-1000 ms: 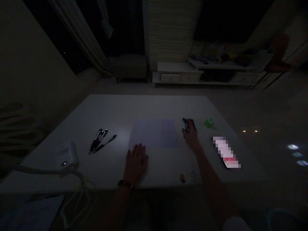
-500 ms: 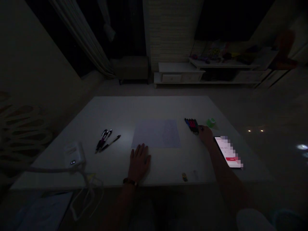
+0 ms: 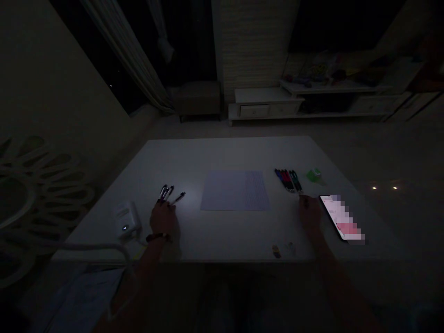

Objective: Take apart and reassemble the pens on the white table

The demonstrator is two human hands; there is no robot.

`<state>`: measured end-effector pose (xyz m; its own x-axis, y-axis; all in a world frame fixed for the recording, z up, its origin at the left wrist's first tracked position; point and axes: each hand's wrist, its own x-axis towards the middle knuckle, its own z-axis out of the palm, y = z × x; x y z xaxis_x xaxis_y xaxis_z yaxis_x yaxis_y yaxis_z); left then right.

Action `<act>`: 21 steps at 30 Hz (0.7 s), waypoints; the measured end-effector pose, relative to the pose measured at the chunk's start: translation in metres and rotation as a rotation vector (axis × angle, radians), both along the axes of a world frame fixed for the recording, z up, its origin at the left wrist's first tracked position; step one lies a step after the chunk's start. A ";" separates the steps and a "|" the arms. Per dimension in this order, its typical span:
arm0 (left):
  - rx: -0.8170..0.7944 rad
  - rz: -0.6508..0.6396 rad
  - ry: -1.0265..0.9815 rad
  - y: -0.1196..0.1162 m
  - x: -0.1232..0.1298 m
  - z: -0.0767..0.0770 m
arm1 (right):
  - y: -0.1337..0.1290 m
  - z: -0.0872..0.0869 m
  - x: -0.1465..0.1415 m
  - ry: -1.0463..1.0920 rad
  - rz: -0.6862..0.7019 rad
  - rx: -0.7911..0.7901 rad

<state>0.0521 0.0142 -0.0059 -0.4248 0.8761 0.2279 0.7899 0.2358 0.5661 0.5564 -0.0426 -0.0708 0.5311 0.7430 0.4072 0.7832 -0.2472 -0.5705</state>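
Observation:
On a white table (image 3: 225,238) my left hand (image 3: 163,219) lies over the lower ends of a small bunch of dark pens (image 3: 165,193), and it hides part of them. A thinner pen (image 3: 179,197) lies just to their right. My right hand (image 3: 310,214) rests palm down, touching nothing that I can make out. Just above it is a row of coloured markers (image 3: 288,180). A smartphone with a lit, pixelated screen (image 3: 342,217) lies to its right. A sheet of lined paper (image 3: 235,190) lies between my hands.
A white plug-in device (image 3: 125,219) with a pale cable stands at the table's left edge. A green object (image 3: 314,175) lies beyond the phone, and small items (image 3: 276,251) sit near the front edge. White openwork furniture (image 3: 34,194) stands left; a low cabinet (image 3: 267,108) stands behind.
My left hand has slid left from the paper's lower edge onto the pens. My right hand has moved away from the markers, to the right and toward me, beside the phone.

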 end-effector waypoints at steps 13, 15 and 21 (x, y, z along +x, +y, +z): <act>-0.050 -0.371 -0.941 -0.045 0.095 0.001 | -0.048 0.037 -0.191 0.746 0.651 -0.240; -0.072 -0.397 -1.114 -0.064 0.123 -0.009 | -0.051 0.042 -0.227 1.009 0.685 -0.339; -0.175 -0.452 -1.133 -0.087 0.144 -0.029 | -0.046 0.046 -0.230 1.224 0.567 -0.254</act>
<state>0.1965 -0.0723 -0.0351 0.0432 0.9774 -0.2071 -0.0964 0.2104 0.9728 0.3261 -0.0890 -0.0247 0.0507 0.9600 -0.2755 -0.1550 -0.2649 -0.9517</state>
